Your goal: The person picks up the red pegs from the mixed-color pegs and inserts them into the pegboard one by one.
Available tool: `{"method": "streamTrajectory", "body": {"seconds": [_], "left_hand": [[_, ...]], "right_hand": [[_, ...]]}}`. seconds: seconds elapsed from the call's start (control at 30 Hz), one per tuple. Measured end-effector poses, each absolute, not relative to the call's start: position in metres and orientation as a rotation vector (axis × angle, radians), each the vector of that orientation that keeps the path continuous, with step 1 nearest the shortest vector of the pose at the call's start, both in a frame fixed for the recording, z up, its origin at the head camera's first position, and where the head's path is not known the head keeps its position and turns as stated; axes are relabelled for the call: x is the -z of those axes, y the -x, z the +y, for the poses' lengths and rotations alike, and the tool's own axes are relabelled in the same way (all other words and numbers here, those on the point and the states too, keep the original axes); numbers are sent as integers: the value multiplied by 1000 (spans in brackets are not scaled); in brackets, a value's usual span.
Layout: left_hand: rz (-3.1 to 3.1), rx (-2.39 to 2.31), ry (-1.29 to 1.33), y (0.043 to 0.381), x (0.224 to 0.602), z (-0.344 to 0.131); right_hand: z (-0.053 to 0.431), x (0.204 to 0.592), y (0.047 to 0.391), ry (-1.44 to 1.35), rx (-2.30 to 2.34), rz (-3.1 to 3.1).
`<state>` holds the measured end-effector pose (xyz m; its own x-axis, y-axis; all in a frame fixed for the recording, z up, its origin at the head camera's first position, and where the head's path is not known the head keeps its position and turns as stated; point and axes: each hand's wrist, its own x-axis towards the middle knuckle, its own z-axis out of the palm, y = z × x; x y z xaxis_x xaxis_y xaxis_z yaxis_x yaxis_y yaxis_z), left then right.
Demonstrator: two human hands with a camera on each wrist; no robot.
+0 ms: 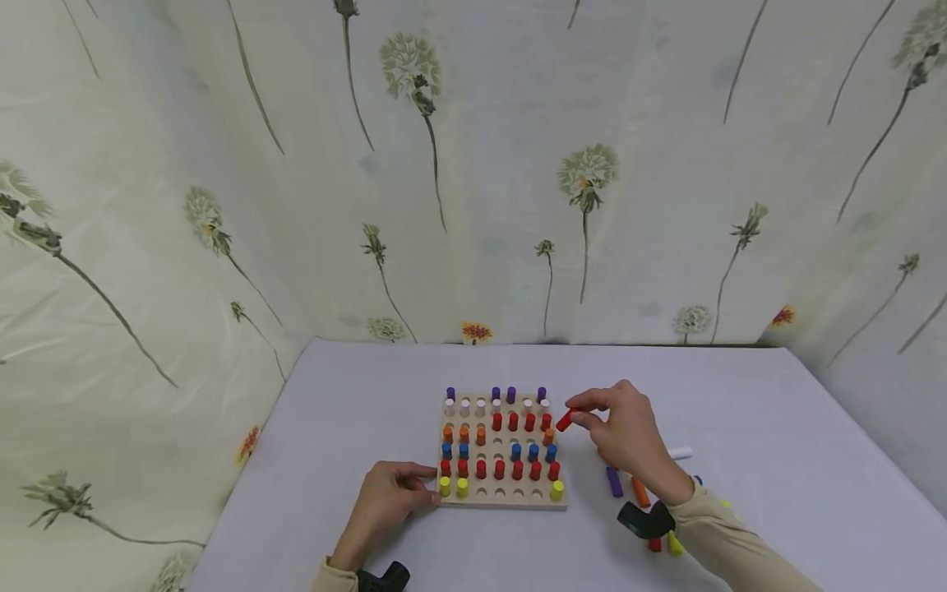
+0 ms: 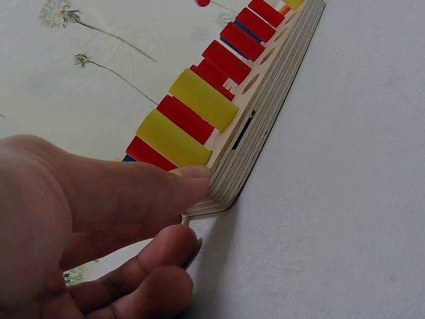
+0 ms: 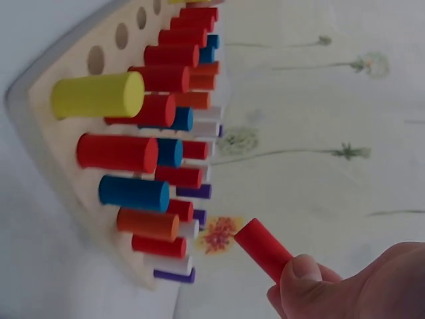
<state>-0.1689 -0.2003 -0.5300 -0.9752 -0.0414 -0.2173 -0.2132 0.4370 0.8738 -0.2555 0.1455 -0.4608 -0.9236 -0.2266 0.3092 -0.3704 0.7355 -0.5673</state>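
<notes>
A wooden pegboard [image 1: 510, 506] lies on the table, holding rows of purple, white, red, orange, blue and yellow pegs, with some holes bare. My left hand [image 1: 390, 497] grips the board's near left corner, thumb beside a yellow peg [image 2: 174, 137] in the left wrist view. Between thumb and fingers of my right hand [image 1: 625, 432] is a red peg [image 3: 264, 250], pinched at one end and tilted. It is off the board, just beyond the right edge near the row with several red pegs [image 1: 529, 422].
Loose pegs lie on the table right of the board, partly hidden under my right forearm: a purple peg [image 1: 614, 482], an orange peg [image 1: 640, 492], a white peg [image 1: 681, 453], a yellow peg [image 1: 675, 543] and others. A flowered cloth [image 1: 496, 164] hangs behind the table.
</notes>
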Motion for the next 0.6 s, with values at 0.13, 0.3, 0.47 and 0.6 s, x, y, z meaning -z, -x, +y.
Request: {"method": "streamTrajectory", "body": {"seconds": [0.13, 0.3, 0.47, 0.6], "left_hand": [[2524, -1564, 234, 169, 530, -201], [2522, -1565, 246, 168, 530, -201], [2528, -1575, 220, 170, 531, -202], [2530, -1581, 202, 171, 533, -202]], "right_hand": [[127, 460, 262, -508, -1007, -2728], [102, 459, 274, -551, -1063, -2776], [79, 461, 286, -671, -1055, -2767], [66, 464, 295, -714, -1026, -2790]]}}
